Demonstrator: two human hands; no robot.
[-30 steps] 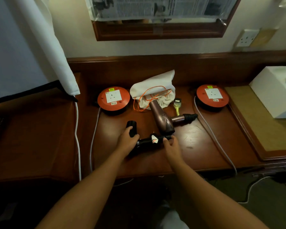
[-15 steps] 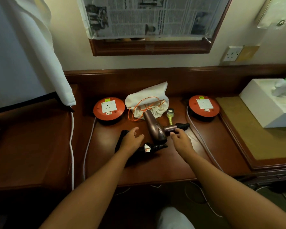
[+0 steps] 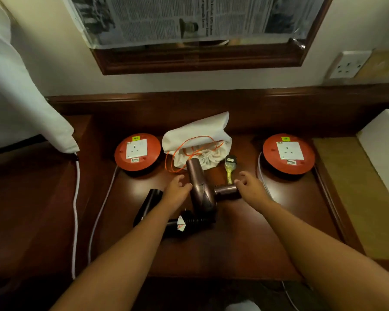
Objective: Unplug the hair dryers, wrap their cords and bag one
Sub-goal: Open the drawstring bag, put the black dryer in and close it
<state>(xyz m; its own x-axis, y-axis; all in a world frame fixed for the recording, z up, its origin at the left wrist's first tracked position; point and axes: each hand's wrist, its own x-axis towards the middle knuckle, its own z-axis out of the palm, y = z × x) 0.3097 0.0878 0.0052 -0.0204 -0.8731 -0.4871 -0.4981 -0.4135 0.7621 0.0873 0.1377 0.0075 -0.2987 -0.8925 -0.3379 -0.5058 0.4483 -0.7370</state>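
At the far left I see a white cloth (image 3: 20, 104) hanging over the counter (image 3: 245, 243) edge, with a white cable (image 3: 75, 209) trailing down beside it. Next comes the left orange socket reel (image 3: 137, 151), nothing plugged into its face. Below it the black hair dryer (image 3: 147, 206) lies flat, its ribbed cord end (image 3: 197, 221) and a white tag pointing right. My left hand (image 3: 177, 190) has loosely spread fingers beside the bronze dryer's barrel, gripping nothing. The bronze hair dryer (image 3: 200, 189) lies mid-counter, nozzle touching the mouth of the white drawstring bag (image 3: 200, 135), whose orange cord loops onto the wood. Its handle points right, where my right hand (image 3: 252, 189) sits at the handle's end, fingers slightly curled; whether they grip it I cannot tell. A yellow-wrapped plug (image 3: 230, 169) lies just behind. Further right is the second orange reel (image 3: 289, 153), then a raised lip and a tan mat (image 3: 346, 198). Bare wood lies in front of the dryers.
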